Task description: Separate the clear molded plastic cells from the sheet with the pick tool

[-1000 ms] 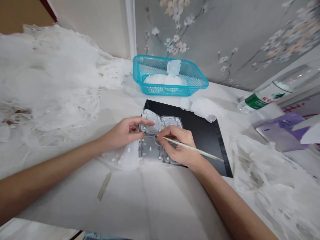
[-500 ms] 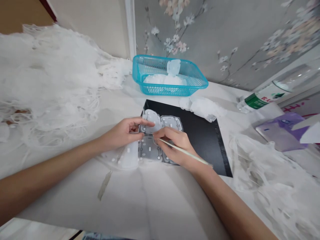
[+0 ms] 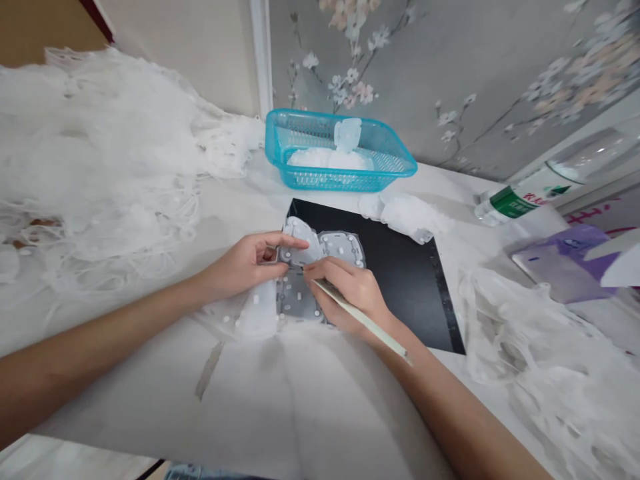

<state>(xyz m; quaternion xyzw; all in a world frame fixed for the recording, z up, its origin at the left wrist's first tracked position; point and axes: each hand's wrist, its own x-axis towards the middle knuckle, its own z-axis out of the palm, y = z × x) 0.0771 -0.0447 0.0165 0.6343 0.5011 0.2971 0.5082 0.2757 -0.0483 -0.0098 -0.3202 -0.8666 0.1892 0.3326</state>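
Observation:
A translucent plastic sheet [image 3: 300,297] with rounded, panel-like shapes and small white dots lies over the left part of a black board [image 3: 407,287]. My left hand [image 3: 245,263] holds the sheet's upper left panel [image 3: 299,235], the index finger flat on top and the thumb by its lower edge. That panel is tilted up a little. Pinched in my right hand [image 3: 347,290] is a slim, pale-handled tool [image 3: 367,323], its handle pointing back toward my wrist. The tool's tip is hidden by my fingers, close to the panel's lower edge.
Behind the board stands a blue plastic basket [image 3: 345,180] with white pieces inside. Tangled white plastic scraps [image 3: 100,153] heap up on the left, and more scraps [image 3: 545,373] lie at right. A water bottle [image 3: 530,197] and a purple tissue pack [image 3: 565,263] are at the right.
My right hand has shifted slightly left, and the tool's handle has swung lower. The upper left panel leans a little more to the left. My left hand has barely moved.

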